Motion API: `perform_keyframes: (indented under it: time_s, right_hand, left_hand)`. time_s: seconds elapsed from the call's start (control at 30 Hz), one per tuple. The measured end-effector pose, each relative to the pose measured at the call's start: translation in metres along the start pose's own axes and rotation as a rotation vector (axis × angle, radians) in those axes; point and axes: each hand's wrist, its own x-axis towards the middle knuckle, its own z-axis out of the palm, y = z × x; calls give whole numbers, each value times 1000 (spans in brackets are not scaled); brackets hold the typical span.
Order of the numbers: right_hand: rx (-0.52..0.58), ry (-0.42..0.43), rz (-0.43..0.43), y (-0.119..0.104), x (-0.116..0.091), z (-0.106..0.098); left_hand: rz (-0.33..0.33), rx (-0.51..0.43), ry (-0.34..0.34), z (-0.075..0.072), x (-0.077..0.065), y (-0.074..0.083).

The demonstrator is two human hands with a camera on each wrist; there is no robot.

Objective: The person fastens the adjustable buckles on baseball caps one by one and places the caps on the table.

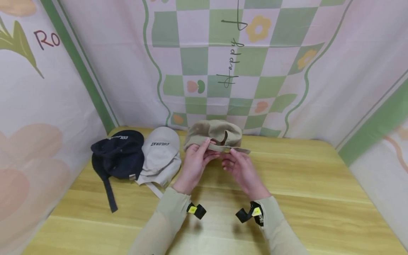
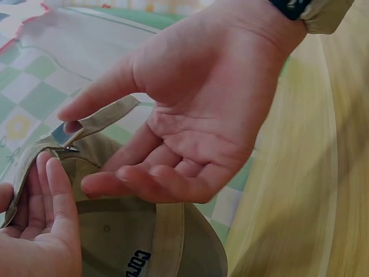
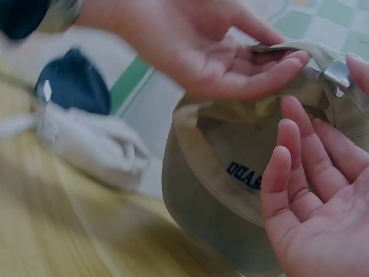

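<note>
On my feed the khaki fabric baseball cap (image 1: pixel 207 131) sat at 12 o'clock, by the far edge of the pale wood-grain tabletop (image 1: pixel 302 184), its back towards the person. The person's left hand (image 1: pixel 192 161) pinched the rim at the cap's 6 o'clock, thumb on one side, fingers bent behind the cloth. The right hand (image 1: pixel 240 168) worked just beside it at 5 o'clock, its thumb at the shiny metal buckle (image 3: pixel 337 75) on the khaki fabric strap (image 2: pixel 112 112) and its other fingers loosely bent, spread from the thumb; I could not tell whether they gripped anything. The strap's loose end stuck out towards 4 o'clock.

Nearer 9 o'clock I had an off-white fabric cap with dark lettering (image 1: pixel 162 141), and just beyond it a navy fabric cap with white lettering (image 1: pixel 122 161), its strap trailing towards 6. Behind everything, at 12, hung a green-and-white checked cloth (image 1: pixel 194 60).
</note>
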Motion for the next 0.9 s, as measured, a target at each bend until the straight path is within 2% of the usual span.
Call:
perform_keyframes:
  time_s: [0.1,0.33,0.6,0.9]
  right_hand:
    - [176,-27,-22,1,1,1]
    - [413,-63,21,1,4,9]
    - [451,-58,5,2,6,10]
    - [453,-109,-8,-2,4,7]
  left_hand:
    - [4,-3,-1,0,0,-2]
    - [7,1,-20,1,-1,-2]
    - [0,-5,-17,0,0,-4]
    - [-19,4,-9,1,0,-3]
